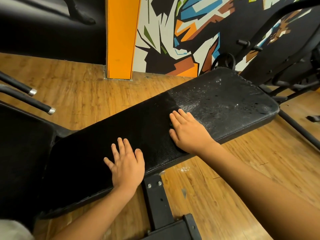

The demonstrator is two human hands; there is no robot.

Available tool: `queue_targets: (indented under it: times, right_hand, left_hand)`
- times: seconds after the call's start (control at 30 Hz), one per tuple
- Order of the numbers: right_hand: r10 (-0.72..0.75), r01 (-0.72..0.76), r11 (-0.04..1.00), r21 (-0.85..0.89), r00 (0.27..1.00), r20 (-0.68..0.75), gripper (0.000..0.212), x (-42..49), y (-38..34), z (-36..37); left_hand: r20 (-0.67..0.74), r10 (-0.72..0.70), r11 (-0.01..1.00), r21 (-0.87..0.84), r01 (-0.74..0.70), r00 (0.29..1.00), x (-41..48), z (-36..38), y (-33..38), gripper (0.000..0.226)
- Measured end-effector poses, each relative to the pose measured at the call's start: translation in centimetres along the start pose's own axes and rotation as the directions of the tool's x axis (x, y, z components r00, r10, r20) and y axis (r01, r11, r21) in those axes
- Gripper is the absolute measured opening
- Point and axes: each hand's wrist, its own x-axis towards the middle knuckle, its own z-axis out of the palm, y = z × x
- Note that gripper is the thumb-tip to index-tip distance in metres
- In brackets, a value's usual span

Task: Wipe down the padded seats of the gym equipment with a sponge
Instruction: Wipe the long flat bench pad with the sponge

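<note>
Left hand (127,163), flat, braces the padded seat (225,101); right hand (187,131), fingers straight, presses the sponge (171,125) toward the speckled stretch beyond it.

My right hand (187,130) covers the sponge (171,125) almost wholly; only a dark green sliver shows by my fingers. The second pad (22,153) runs off the left edge.

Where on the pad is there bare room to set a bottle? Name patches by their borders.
Pad: between left hand and right hand; from left hand to the left end; beyond right hand, the speckled far end. Crowded under the hands.
</note>
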Motion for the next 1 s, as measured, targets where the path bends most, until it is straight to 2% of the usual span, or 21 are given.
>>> queue_targets:
  times: [0.13, 0.4, 0.73, 0.9, 1.0]
  right_hand:
    - [0.017, -0.016, 1.000, -0.021, 1.000, 0.010, 0.065, 2.4, 0.2, 0.0]
    - [-0.007, 0.008, 0.999, 0.038, 1.000, -0.019, 0.063, -2.4, 0.7, 0.2]
    - [0.011, -0.011, 0.998, -0.056, 1.000, 0.000, 0.064, 4.7, 1.2, 0.0]
    - [0.049, -0.047, 0.998, -0.051, 0.998, 0.036, 0.062, 10.7, 1.5, 0.1]
    - [0.053, -0.051, 0.997, -0.059, 0.998, 0.045, 0.058, 13.9, 1.5, 0.2]
  left_hand:
    - [-0.001, 0.000, 1.000, 0.010, 0.000, 1.000, -0.1, -0.1, 0.2, 0.066]
    - [0.017, 0.003, 1.000, 0.002, -0.003, 1.000, 0.0, -0.1, 0.1, 0.066]
    - [0.005, -0.013, 1.000, 0.010, 0.013, 1.000, -0.1, -0.1, 0.3, 0.065]
    - [-0.001, -0.012, 1.000, 0.012, 0.012, 1.000, 0.1, 0.3, 0.2, 0.066]
    - [-0.018, -0.003, 1.000, 0.010, 0.003, 1.000, 0.1, 0.3, 0.0, 0.077]
